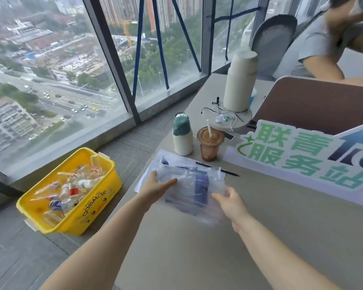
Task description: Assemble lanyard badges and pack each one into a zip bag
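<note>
Mid-frame, the left hand (158, 186) pinches a pile of zip bags (189, 185); the right hand (232, 200) touches it, grip too blurred to tell.

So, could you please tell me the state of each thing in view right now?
zip bags: in a pile, left hand gripping one edge, right hand at the other.
coffee cup: upright, straw in.
green-capped bottle: upright, closed.
cream flask: upright, closed.
yellow bin: open, holding bottles.
pen: lying flat.
</note>
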### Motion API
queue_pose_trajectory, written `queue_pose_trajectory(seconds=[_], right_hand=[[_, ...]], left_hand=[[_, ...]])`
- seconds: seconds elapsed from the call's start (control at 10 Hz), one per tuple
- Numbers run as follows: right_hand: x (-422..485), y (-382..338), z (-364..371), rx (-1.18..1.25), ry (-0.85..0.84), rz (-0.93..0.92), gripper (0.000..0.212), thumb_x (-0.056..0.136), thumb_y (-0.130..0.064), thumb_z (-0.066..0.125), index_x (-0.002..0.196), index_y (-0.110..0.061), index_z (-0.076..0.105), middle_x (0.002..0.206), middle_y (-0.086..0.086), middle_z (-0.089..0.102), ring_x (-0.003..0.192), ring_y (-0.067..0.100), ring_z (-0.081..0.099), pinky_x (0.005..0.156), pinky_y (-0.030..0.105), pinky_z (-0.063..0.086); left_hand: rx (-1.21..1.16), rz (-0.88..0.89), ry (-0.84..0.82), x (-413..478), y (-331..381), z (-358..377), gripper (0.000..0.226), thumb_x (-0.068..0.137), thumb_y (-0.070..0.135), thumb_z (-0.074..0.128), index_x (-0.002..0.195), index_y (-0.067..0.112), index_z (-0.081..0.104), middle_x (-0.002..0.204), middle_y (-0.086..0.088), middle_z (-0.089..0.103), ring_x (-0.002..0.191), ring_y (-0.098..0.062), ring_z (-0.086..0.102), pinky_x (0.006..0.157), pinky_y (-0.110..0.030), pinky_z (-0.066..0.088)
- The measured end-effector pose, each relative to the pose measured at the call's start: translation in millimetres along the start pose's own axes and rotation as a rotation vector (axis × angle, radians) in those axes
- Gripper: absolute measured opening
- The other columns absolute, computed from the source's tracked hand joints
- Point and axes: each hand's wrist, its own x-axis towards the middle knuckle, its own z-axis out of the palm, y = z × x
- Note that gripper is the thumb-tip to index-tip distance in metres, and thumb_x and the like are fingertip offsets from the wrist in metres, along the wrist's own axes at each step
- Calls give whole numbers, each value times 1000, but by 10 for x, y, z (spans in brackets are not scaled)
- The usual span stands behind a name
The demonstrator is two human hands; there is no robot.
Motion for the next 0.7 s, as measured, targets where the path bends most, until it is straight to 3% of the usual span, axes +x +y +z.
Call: queue_pose_trajectory(seconds=[0.1, 0.2, 0.3, 0.4, 0.5, 0.6, 0.7], right_hand=[[257, -112, 218, 22, 44, 57, 51, 89, -17, 61, 135, -6, 39, 124, 6, 48, 102, 16, 45, 86, 26, 35], [500, -149, 399, 56, 78, 111, 42, 91, -9, 57, 129, -5, 41, 110, 6, 49, 96, 17, 46, 83, 27, 36], [627, -103, 528, 30, 95, 166, 39, 90, -13, 60, 124, -5, 44, 111, 8, 53, 94, 19, 51, 81, 29, 40], [676, -24, 565, 26, 111, 202, 42, 88, -19, 64, 124, -10, 44, 113, 7, 53, 95, 19, 52, 80, 28, 39], [655, -24, 533, -12, 115, 210, 49, 87, -24, 65, 128, -11, 42, 115, 4, 50, 98, 18, 51, 82, 27, 38], [635, -40, 415, -51, 134, 194, 52, 86, -25, 67, 128, -9, 40, 121, 6, 49, 102, 18, 48, 85, 26, 37], [570, -170, 195, -70, 242, 74, 46, 84, -23, 68, 123, -12, 46, 125, 7, 54, 104, 17, 52, 86, 27, 38]], left_hand=[[61, -22, -61, 455, 48, -72, 83, 79, 43, 71, 144, 14, 28, 139, -4, 43, 117, -23, 49, 101, -37, 42], [98, -20, -124, 849, 19, -87, 77, 80, 42, 71, 140, 13, 32, 127, 3, 46, 106, -19, 51, 95, -36, 45], [187, -62, -174, 1060, -73, -91, 55, 80, 43, 70, 121, 16, 46, 113, 4, 48, 96, -18, 53, 87, -34, 48], [185, -80, -195, 1174, -216, -108, 60, 70, 52, 74, 113, 16, 51, 103, 0, 59, 91, -17, 60, 88, -39, 52], [180, -75, -197, 1188, -237, -134, 82, 63, 58, 72, 128, 17, 45, 117, -2, 59, 104, -19, 59, 93, -42, 50], [223, -19, -137, 1154, -203, -212, 97, 67, 57, 72, 144, 17, 30, 140, -10, 42, 126, -26, 45, 104, -46, 40], [152, 86, -26, 1130, -121, -357, 86, 73, 50, 71, 142, 16, 33, 139, -11, 42, 122, -26, 45, 104, -47, 40]])
